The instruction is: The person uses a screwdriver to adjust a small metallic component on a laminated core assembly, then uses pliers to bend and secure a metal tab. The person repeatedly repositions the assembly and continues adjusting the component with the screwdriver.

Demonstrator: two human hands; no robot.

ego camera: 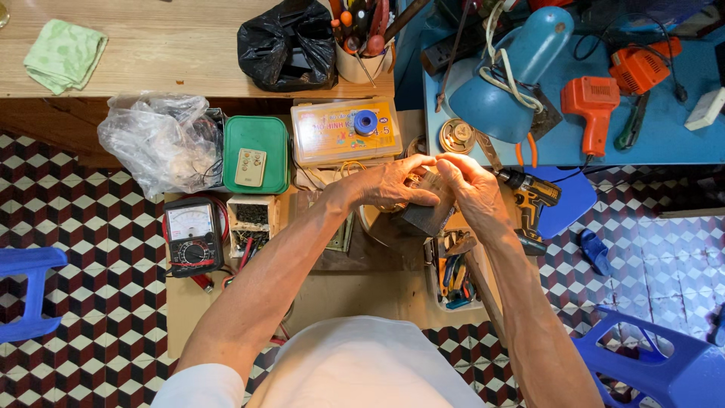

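Note:
Both my hands meet over a low wooden work board (355, 291). My left hand (393, 183) and my right hand (470, 185) together grip a small dark boxy part (428, 214), with fingers curled over its top. What exactly the part is stays hidden under my fingers. Just below it sits a tray of hand tools (451, 273), and a cordless drill (532, 198) lies right of my right hand.
An analogue multimeter (192, 236), a green lidded box (256, 153) with a small remote on it, a clear plastic bag (157, 137) and a yellow case (345, 130) lie left and ahead. A blue desk lamp (507, 75), orange power tools (594, 106), blue stools (657, 363).

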